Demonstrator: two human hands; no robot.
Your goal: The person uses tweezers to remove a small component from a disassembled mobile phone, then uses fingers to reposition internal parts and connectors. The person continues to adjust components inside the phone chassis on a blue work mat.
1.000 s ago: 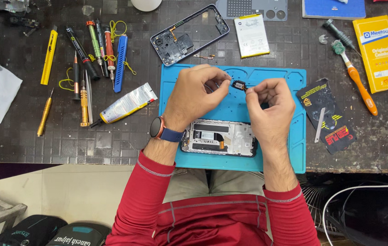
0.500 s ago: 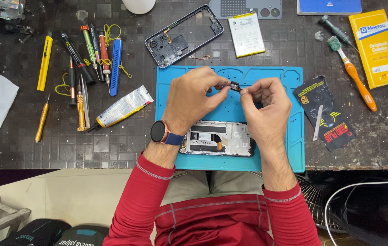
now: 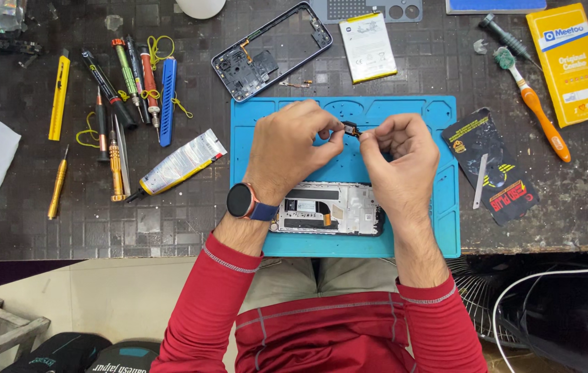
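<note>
A small dark part (image 3: 351, 128) sits above the blue mat (image 3: 418, 114), pinched between both hands. The left hand (image 3: 287, 148) grips it with thumb and forefinger; the right hand (image 3: 401, 162) clasps its other end. Below them an opened phone (image 3: 332, 207) lies on the mat. A glue tube (image 3: 180, 162) rests left on the tabletop (image 3: 169, 221).

Dark workbench (image 3: 446, 69), blue mat (image 3: 404, 114), screwdrivers (image 3: 118, 97)

We see even, bright light from above on the table (image 3: 169, 228); shadows beneath the hands (image 3: 335, 159) are soft and short. Focus is sharp throughout, with slight glare on the glue tube (image 3: 180, 164).
</note>
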